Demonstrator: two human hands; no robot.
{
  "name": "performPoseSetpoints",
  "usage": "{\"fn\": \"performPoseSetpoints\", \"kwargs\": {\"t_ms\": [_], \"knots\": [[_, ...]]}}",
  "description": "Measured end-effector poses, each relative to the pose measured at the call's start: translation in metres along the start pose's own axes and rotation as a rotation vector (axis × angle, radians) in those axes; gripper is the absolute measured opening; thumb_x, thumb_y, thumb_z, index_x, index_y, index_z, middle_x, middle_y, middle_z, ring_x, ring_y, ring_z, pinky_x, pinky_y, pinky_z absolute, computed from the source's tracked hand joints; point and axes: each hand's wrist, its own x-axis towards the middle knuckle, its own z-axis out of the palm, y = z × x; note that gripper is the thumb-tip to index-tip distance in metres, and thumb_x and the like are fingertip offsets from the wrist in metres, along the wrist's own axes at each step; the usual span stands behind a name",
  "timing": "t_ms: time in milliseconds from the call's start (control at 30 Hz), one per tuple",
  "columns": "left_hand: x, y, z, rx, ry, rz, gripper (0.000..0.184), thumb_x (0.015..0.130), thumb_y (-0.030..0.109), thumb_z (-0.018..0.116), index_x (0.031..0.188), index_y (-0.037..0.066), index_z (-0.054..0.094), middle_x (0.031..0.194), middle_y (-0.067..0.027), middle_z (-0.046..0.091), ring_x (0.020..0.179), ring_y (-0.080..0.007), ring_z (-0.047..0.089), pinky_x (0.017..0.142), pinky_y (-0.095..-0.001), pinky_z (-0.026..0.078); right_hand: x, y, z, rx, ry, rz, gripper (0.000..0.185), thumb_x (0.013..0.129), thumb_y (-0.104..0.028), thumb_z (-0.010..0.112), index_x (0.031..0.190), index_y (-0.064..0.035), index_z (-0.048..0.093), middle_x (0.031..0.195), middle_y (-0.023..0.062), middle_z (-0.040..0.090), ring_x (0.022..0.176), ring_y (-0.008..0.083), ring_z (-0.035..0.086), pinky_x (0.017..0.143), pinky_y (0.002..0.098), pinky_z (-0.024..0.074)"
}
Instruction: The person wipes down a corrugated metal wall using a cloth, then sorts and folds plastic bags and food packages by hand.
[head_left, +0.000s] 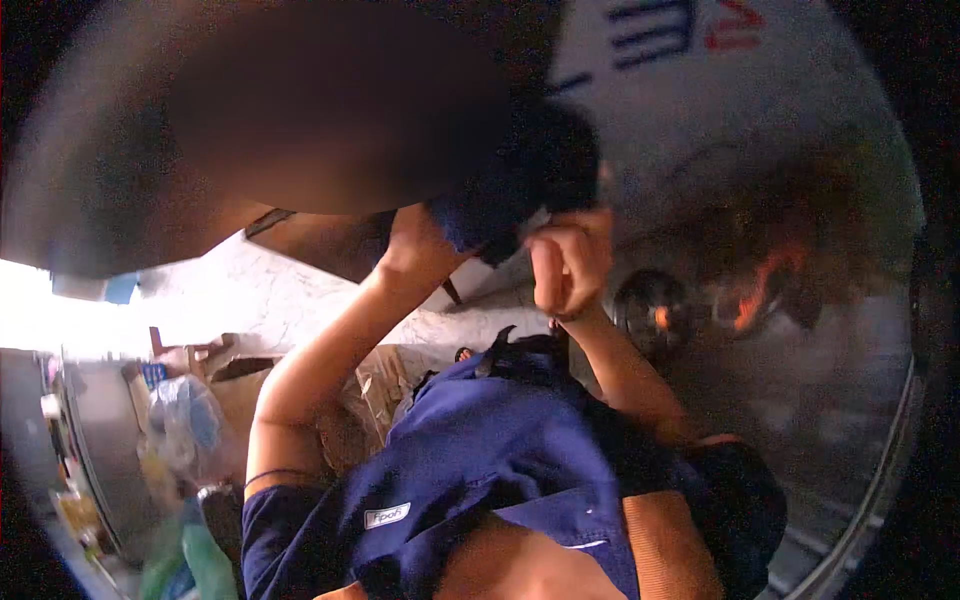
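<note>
My left hand [412, 238] reaches forward to a dark blue cloth-like thing [475, 212]. Its fingers are hidden behind that thing, so its grip does not show. To the right, my right hand [573, 262] is held up with fingers curled closed, close to the lower right edge of the same dark mass [560, 150]. What lies within those fingers, if anything, cannot be made out. A large dark blurred shape [330, 110] fills the upper left, above my left hand. The navy shirt [500, 430] on my own torso shows below both hands.
Cardboard [240, 385] and a clear plastic bag [188, 415] lie at the left, with a green bag [205, 560] lower down. A pale marbled floor [290, 300] shows behind my left arm. A dark round wheel-like thing [655, 310] stands right of my right hand. Lettering marks a grey surface [790, 80].
</note>
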Motion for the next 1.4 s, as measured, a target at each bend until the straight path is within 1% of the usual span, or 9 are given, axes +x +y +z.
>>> {"fn": "performPoseSetpoints", "kwargs": {"t_ms": [133,267,367,467,500,633,667,967,1400], "knots": [[-0.078,0.010,0.040,-0.076,-0.360,0.041,0.045,0.079,0.020,0.060,0.123,0.009,0.060,0.131,-0.0101,0.056,0.121,-0.0296,0.052,0.101,-0.0425,0.041,-0.012,0.018,-0.027,-0.035,0.182,0.128,0.007,0.080,-0.008,0.062,0.086,-0.0084,0.066,0.082,0.0098,0.054,0.080,0.0254,0.051,0.074,0.0372,0.0390],[-0.008,0.015,0.011,-0.033,-0.253,0.013,0.040,0.075,0.019,0.064,0.115,0.016,0.066,0.121,-0.0116,0.062,0.111,-0.0315,0.057,0.093,-0.0442,0.045,-0.023,0.023,-0.053,-0.227,0.189,0.218,0.010,0.085,-0.010,0.059,0.090,-0.0065,0.067,0.088,0.0105,0.055,0.089,0.0258,0.050,0.078,0.0384,0.0381],[0.054,0.024,-0.002,0.027,-0.650,-0.178,0.057,0.079,0.037,0.064,0.132,0.017,0.055,0.139,-0.0115,0.051,0.129,-0.0332,0.045,0.108,-0.0483,0.034,-0.025,0.030,-0.065,-0.365,0.253,0.229,0.018,0.091,-0.009,0.050,0.091,-0.0022,0.066,0.093,0.0111,0.058,0.092,0.0255,0.049,0.084,0.0373,0.0386],[0.076,0.022,0.046,0.142,0.003,0.058,0.059,0.079,0.040,0.064,0.133,0.017,0.055,0.138,-0.0117,0.051,0.129,-0.0340,0.045,0.108,-0.0495,0.033,-0.014,0.033,-0.075,-0.344,0.323,0.229,0.017,0.090,-0.009,0.051,0.092,-0.0015,0.067,0.090,0.0102,0.059,0.092,0.0257,0.049,0.084,0.0375,0.0387],[0.075,0.030,0.061,0.038,0.002,0.070,0.046,0.077,0.029,0.063,0.121,0.016,0.062,0.123,-0.0108,0.058,0.116,-0.0323,0.053,0.095,-0.0471,0.041,-0.012,0.038,-0.080,-0.363,0.327,0.224,0.017,0.090,-0.009,0.051,0.092,-0.0015,0.067,0.090,0.0102,0.059,0.092,0.0257,0.049,0.084,0.0375,0.0387],[0.069,0.049,0.102,0.056,-1.115,0.194,0.033,0.078,0.017,0.059,0.109,0.012,0.067,0.109,-0.0094,0.065,0.097,-0.0311,0.063,0.081,-0.0464,0.049,-0.012,0.049,-0.097,-0.407,0.287,0.190,0.017,0.089,-0.010,0.053,0.092,-0.0023,0.068,0.091,0.0104,0.057,0.092,0.0253,0.049,0.083,0.0371,0.0395],[0.066,0.054,0.113,0.042,-1.151,0.193,0.033,0.078,0.017,0.059,0.109,0.012,0.067,0.109,-0.0095,0.065,0.097,-0.0310,0.063,0.081,-0.0463,0.049,-0.011,0.048,-0.102,-0.408,0.269,0.209,0.017,0.089,-0.010,0.053,0.092,-0.0028,0.068,0.091,0.0103,0.056,0.092,0.0252,0.050,0.082,0.0369,0.0397],[0.076,0.117,0.167,-0.265,-0.574,0.223,0.033,0.079,0.017,0.059,0.111,0.011,0.066,0.109,-0.0100,0.065,0.097,-0.0305,0.063,0.082,-0.0452,0.049,-0.005,0.061,-0.168,-0.545,0.206,0.139,0.010,0.082,-0.005,0.060,0.087,-0.0038,0.068,0.090,0.0107,0.057,0.085,0.0257,0.053,0.075,0.0361,0.0428],[0.088,0.123,0.219,-0.281,-0.546,0.224,0.033,0.081,0.017,0.059,0.113,0.010,0.064,0.109,-0.0107,0.065,0.098,-0.0298,0.063,0.083,-0.0437,0.050,-0.024,0.106,-0.199,-0.580,0.152,0.247,0.008,0.085,-0.006,0.061,0.090,-0.0055,0.068,0.090,0.0086,0.059,0.085,0.0266,0.053,0.075,0.0378,0.0415]]}}
